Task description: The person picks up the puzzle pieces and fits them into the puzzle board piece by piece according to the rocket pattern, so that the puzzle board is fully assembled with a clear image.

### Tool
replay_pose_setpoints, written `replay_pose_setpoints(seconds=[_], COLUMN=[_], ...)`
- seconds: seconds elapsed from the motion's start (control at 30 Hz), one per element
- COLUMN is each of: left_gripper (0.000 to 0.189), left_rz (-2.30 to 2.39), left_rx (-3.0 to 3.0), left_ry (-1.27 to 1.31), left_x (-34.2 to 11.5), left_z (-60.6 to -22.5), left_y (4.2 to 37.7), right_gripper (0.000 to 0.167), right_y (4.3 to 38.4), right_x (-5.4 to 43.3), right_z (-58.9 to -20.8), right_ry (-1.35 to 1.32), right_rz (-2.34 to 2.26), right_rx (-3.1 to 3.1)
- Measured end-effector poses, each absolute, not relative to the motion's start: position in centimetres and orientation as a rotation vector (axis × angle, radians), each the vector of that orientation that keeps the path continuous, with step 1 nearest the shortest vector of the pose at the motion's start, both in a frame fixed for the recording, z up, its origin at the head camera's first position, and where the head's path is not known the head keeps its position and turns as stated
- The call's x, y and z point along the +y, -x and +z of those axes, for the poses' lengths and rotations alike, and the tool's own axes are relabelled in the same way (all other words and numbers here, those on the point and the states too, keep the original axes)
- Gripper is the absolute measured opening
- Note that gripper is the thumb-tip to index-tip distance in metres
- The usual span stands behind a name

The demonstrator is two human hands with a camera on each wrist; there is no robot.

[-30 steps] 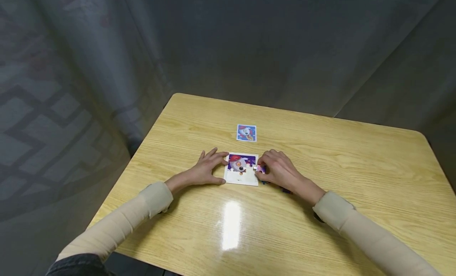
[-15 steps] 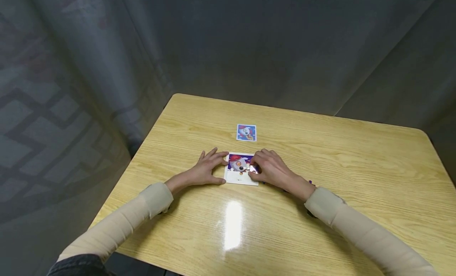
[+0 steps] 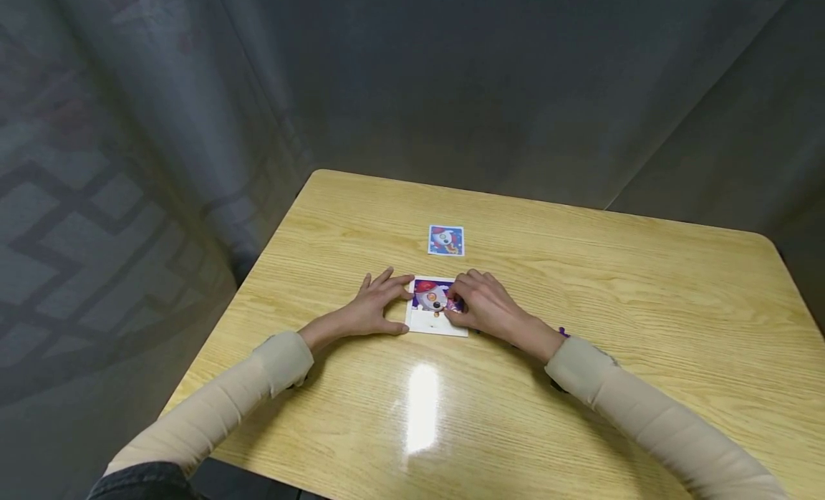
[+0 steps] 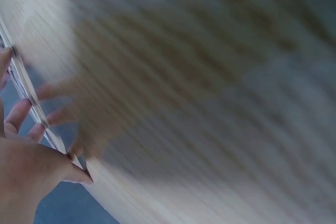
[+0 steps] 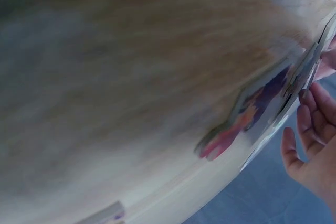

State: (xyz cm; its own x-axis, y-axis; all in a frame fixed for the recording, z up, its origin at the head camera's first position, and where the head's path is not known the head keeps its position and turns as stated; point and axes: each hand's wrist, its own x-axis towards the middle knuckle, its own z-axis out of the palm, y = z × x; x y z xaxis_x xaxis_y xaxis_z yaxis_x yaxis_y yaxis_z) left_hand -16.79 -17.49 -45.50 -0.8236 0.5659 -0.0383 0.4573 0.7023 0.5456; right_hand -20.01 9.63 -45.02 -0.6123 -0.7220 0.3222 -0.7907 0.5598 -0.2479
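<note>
A small jigsaw board (image 3: 430,324) with a white frame lies flat on the table. Its upper part shows a grey cartoon figure in a red hat on purple; the lower part is bare white. My left hand (image 3: 370,308) touches the board's left edge, thumb by the near corner and fingers fairly straight by the far one. Over the board's right side, my right hand (image 3: 488,306) pinches a pink and purple puzzle piece (image 3: 453,304), partly hidden by the fingers. In the right wrist view, a loose puzzle piece (image 5: 223,140) lies beside the board.
A square picture card (image 3: 446,241) with a similar figure lies beyond the board on the wooden table (image 3: 612,271). A purple loose piece (image 3: 563,332) shows by my right wrist. Grey curtains (image 3: 483,92) hang behind the table.
My right hand has moved left with the puzzle piece, from the board's right edge onto the picture beside the figure. My left hand has stayed at the left edge.
</note>
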Motion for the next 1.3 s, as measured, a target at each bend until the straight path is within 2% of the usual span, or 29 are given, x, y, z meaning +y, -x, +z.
replay_pose_setpoints(seconds=[0.43, 0.7, 0.83, 1.07, 1.3], left_gripper=[0.054, 0.054, 0.053, 0.055, 0.056], left_rz=[0.796, 0.800, 0.806, 0.823, 0.805], left_rx=[2.692, 2.697, 2.690, 2.666, 2.670], left_ry=[-0.809, -0.812, -0.804, -0.799, -0.783], left_x=[-17.5, -17.5, -17.4, -17.0, -17.0], left_z=[-45.5, -45.4, -45.6, -45.9, -45.5], left_y=[16.9, 16.8, 16.7, 16.3, 16.3], right_gripper=[0.027, 0.013, 0.016, 0.016, 0.023], right_y=[19.9, 19.9, 19.8, 19.3, 16.9], right_x=[9.5, 9.4, 9.6, 12.3, 15.7], right_z=[-44.6, -44.9, -44.9, -43.9, -43.2], right_ry=[-1.255, -1.290, -1.277, -1.182, -1.112], right_rz=[0.571, 0.648, 0.652, 0.740, 0.686], right_rx=[-2.693, -2.676, -2.686, -2.643, -2.661])
